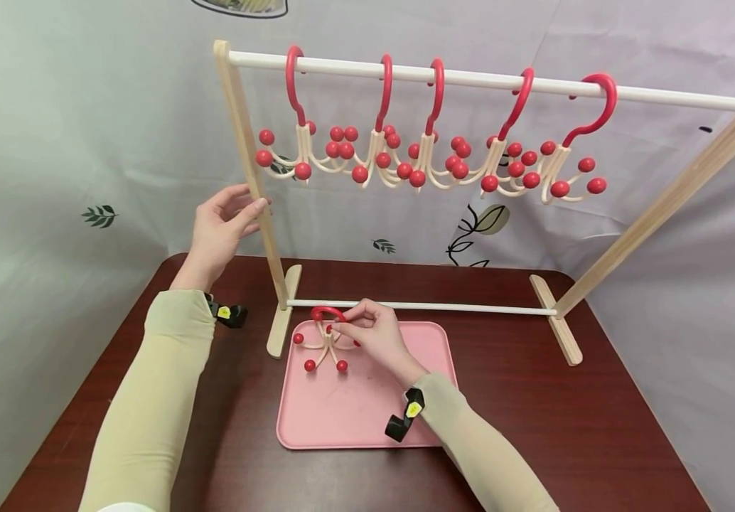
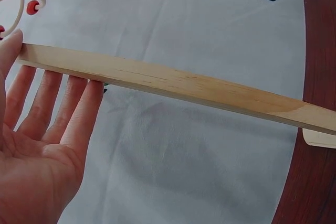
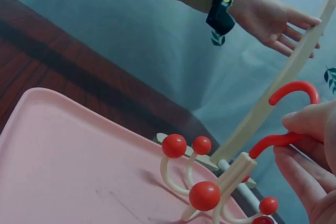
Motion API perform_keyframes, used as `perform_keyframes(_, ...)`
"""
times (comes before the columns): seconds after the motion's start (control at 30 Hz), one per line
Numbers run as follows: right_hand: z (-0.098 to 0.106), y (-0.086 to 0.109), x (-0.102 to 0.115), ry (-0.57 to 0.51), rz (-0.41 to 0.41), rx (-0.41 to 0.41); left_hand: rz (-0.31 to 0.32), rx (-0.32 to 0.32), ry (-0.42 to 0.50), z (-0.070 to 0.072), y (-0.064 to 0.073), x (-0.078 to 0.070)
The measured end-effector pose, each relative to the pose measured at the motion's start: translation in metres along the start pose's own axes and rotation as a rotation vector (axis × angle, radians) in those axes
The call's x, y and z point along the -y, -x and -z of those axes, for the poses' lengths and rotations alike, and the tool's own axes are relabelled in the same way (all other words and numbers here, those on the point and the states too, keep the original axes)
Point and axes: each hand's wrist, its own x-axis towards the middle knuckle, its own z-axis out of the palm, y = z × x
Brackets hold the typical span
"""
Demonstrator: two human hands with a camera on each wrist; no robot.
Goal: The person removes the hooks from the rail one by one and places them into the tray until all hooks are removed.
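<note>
My right hand [image 1: 377, 338] pinches the red hook of a small hanger [image 1: 328, 340] between thumb and fingers. That hanger has a pale wooden stem and curved arms tipped with red balls. It stands close over the far left part of a pink tray [image 1: 367, 412]; in the right wrist view the hook [image 3: 294, 86] rises past my fingertips. My left hand [image 1: 217, 227] holds the left wooden post [image 1: 269, 242] of a rack at mid-height, thumb on one side and nearly straight fingers on the other, as the left wrist view shows along the post [image 2: 168, 85].
Several like hangers [image 1: 427, 153] hang from the rack's white top rail [image 1: 470, 76]. A lower white rail [image 1: 470, 307] runs just behind the tray. Wooden feet [image 1: 556, 320] stand on the dark red table [image 1: 566, 427]. A printed grey cloth [image 1: 118, 107] hangs behind.
</note>
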Motion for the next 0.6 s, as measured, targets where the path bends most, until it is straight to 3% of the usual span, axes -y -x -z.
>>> perform_keyframes(0.3,-0.007,-0.007,-0.015,-0.056,0.011,-0.017,0.003,0.003,-0.004,0.000,-0.001,-0.001)
perform_keyframes(0.6,0.003,-0.004,-0.010,-0.054,0.074,-0.003,-0.004,-0.003,-0.035,-0.001,0.001,-0.002)
